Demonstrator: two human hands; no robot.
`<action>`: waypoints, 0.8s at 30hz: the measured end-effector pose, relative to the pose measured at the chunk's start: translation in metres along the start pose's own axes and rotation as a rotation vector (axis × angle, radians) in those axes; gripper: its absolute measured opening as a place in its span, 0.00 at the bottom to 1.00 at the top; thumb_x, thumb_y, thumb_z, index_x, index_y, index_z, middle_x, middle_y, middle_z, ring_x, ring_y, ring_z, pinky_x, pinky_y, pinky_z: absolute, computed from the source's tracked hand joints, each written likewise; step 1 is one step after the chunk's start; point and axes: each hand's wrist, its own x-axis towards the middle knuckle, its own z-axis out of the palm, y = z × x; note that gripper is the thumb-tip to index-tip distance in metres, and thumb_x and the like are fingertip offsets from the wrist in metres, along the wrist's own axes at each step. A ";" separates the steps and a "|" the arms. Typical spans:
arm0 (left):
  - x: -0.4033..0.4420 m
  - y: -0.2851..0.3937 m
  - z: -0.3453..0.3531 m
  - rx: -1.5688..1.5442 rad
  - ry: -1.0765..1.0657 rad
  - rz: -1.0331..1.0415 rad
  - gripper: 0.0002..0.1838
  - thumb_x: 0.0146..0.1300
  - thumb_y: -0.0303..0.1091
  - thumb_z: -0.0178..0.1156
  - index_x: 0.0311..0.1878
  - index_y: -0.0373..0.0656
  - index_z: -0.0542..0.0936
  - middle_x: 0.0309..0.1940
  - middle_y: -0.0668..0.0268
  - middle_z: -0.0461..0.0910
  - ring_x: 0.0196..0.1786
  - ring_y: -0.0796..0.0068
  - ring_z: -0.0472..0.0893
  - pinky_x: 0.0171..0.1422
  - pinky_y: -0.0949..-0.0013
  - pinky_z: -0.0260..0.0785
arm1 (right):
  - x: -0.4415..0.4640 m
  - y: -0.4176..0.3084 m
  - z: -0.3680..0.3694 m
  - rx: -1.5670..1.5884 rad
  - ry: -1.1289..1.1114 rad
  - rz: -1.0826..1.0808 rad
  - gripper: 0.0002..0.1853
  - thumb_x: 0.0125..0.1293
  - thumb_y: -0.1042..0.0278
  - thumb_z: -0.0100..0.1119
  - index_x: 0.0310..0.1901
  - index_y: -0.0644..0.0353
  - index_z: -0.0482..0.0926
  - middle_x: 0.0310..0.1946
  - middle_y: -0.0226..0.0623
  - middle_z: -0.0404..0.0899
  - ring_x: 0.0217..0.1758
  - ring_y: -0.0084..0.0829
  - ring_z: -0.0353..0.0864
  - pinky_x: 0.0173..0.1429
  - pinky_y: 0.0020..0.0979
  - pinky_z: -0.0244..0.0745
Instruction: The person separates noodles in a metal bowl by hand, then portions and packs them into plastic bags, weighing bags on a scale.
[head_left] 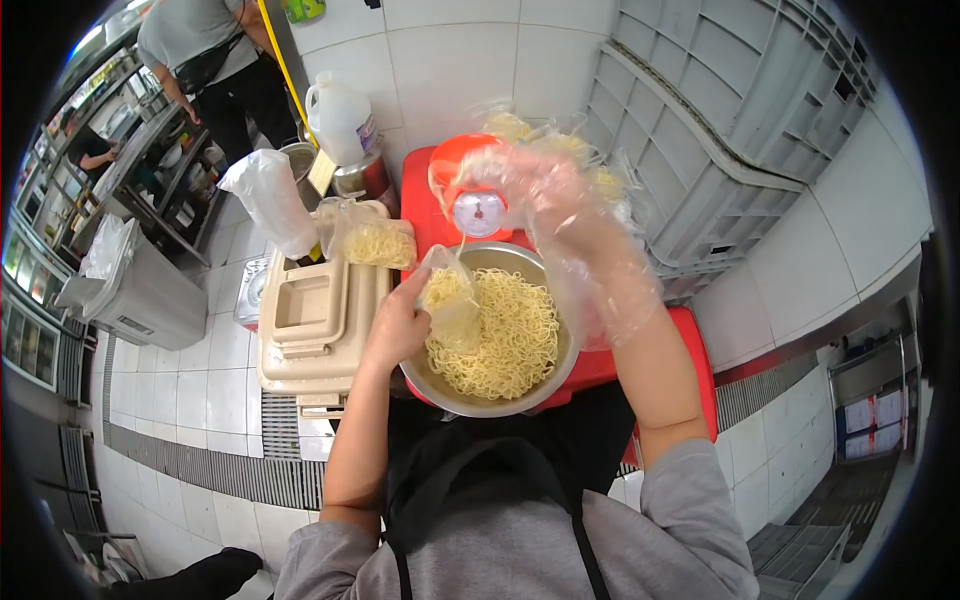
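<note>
My left hand [400, 325] is closed on the edge of a clear plastic bag [455, 325] that has yellow noodles inside. The bag is held over the left part of a steel bowl [572, 350] of loose noodles [510, 335]. My right hand [545, 190], in a loose clear plastic glove, is over an orange scale [465, 150] with a round dial [480, 213]. Motion smears its fingers, so their grip cannot be made out. Pale strands show at the scale pan's left side, and one thin strand hangs below the dial's left edge.
Filled noodle bags lie behind the scale and on a beige lidded box [310, 310] at left. A white jug [338, 120] and a roll of plastic bags [268, 200] stand nearby. Grey crates [700, 150] are stacked at right. Another person [210, 70] stands at the upper left.
</note>
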 end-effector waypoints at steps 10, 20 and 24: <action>0.001 0.037 -0.019 0.071 0.003 0.155 0.31 0.45 0.15 0.47 0.58 0.35 0.75 0.62 0.49 0.71 0.64 0.51 0.71 0.65 0.62 0.66 | -0.046 0.008 0.014 0.203 0.087 0.270 0.13 0.62 0.66 0.59 0.43 0.67 0.81 0.39 0.39 0.84 0.47 0.31 0.82 0.54 0.34 0.76; -0.011 0.011 0.013 0.320 0.143 0.197 0.07 0.53 0.22 0.58 0.34 0.37 0.84 0.46 0.53 0.80 0.40 0.56 0.82 0.46 0.59 0.74 | -0.125 0.060 0.069 -0.502 -0.007 0.432 0.20 0.57 0.66 0.65 0.51 0.60 0.79 0.47 0.50 0.80 0.46 0.47 0.81 0.51 0.39 0.76; -0.004 0.034 0.023 0.371 0.157 0.048 0.11 0.51 0.25 0.64 0.39 0.36 0.83 0.46 0.53 0.80 0.43 0.54 0.82 0.49 0.59 0.74 | -0.124 0.082 0.092 -0.336 -0.060 0.492 0.13 0.56 0.71 0.64 0.44 0.63 0.83 0.37 0.46 0.84 0.38 0.38 0.84 0.45 0.33 0.77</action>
